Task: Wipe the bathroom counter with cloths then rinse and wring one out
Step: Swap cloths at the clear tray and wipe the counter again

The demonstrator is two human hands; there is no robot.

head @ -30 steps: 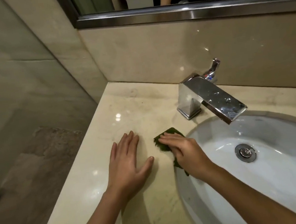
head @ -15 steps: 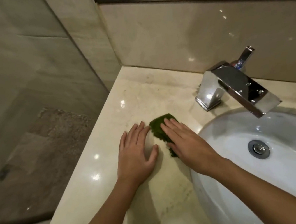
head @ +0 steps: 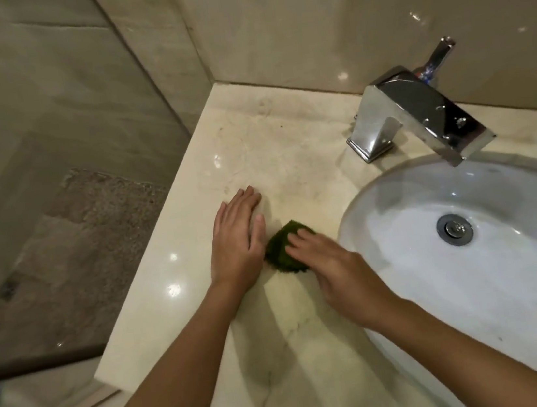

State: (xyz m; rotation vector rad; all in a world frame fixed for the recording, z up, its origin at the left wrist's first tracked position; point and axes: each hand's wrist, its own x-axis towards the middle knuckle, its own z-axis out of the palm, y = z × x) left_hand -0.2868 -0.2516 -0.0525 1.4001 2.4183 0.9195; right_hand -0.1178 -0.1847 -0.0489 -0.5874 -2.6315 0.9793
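Compared with half a second ago, the green cloth [head: 280, 253] has slid back toward the front edge of the counter [head: 282, 160]. It then lay by the left hand's fingertips and now lies level with that hand's palm. The left hand [head: 238, 241] had its thumb splayed out; now the thumb is drawn in close and the fingers lie straight and together, flat on the stone and holding nothing. The right hand [head: 337, 266] presses down on the cloth with its fingers [head: 299, 242] straight and slightly apart, a little blurred, covering the cloth's near right part. The cloth lies between the two hands, touching the left hand's thumb side and just left of the sink [head: 511, 291] rim. The chrome faucet [head: 418, 108] stands behind, well apart from both hands.
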